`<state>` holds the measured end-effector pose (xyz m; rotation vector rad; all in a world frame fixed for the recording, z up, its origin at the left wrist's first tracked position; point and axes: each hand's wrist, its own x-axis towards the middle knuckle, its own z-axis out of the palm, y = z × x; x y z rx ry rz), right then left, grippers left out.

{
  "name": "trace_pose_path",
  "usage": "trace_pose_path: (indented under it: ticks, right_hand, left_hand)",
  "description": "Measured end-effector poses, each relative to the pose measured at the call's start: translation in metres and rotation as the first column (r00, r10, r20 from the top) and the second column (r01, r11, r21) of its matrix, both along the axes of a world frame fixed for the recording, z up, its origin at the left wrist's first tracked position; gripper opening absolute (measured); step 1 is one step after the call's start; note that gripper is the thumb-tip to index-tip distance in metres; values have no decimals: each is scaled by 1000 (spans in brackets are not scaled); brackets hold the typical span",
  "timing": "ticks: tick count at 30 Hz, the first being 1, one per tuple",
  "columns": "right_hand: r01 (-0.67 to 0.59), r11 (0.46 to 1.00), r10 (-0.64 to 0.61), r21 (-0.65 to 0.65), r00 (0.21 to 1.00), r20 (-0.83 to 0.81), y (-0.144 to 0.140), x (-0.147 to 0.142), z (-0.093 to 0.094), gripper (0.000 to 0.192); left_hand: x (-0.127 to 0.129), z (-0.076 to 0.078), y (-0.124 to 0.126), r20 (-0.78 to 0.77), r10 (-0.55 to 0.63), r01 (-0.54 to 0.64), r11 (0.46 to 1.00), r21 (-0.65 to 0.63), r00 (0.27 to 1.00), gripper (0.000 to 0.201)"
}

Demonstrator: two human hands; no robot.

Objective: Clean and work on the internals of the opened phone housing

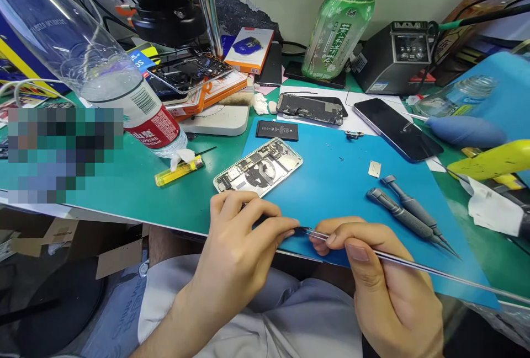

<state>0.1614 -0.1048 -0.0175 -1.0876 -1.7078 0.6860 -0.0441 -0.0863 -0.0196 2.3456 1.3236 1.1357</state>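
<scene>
The left hand [238, 236] is pinching a tiny dark part [298, 230] between thumb and fingertips, so small that its shape cannot be told. The right hand [372, 270] is closing around a pair of slim silver metal tweezers [414, 267], gripping them near the front like a pen. The tweezers' long axis is running from far out on the right-hand side, low, up and inward to the left, with the tips [308, 231] meeting the dark part just where the left fingertips are holding it. So the two hands are working nearly fingertip to fingertip at the near edge of the blue rectangular work mat [339, 181], the part sitting between them and slightly nearer the left hand.

Just beyond the left hand, an opened silver phone body with its inner boards exposed [259, 170] is lying on the mat, its long axis slanting away to the right. Beyond the right hand, two grey metal precision screwdrivers [408, 217] are lying side by side, points aimed to the right. A yellow plastic lighter [179, 171] is resting farther off to the left of the left hand.
</scene>
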Motion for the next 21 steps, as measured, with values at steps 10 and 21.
trace_pose_path:
  ticks: [10, 21]
  right_hand:
    - [2, 1000, -2, 5, 999, 38, 2, -2, 1, 21]
    - [-15, 998, 13, -64, 1000, -28, 4, -1, 5, 23]
  left_hand:
    - [-1, 0, 1, -3, -13, 13, 1000, -3, 1000, 18]
    - [-1, 1, 0, -3, -23, 23, 1000, 2, 1000, 19]
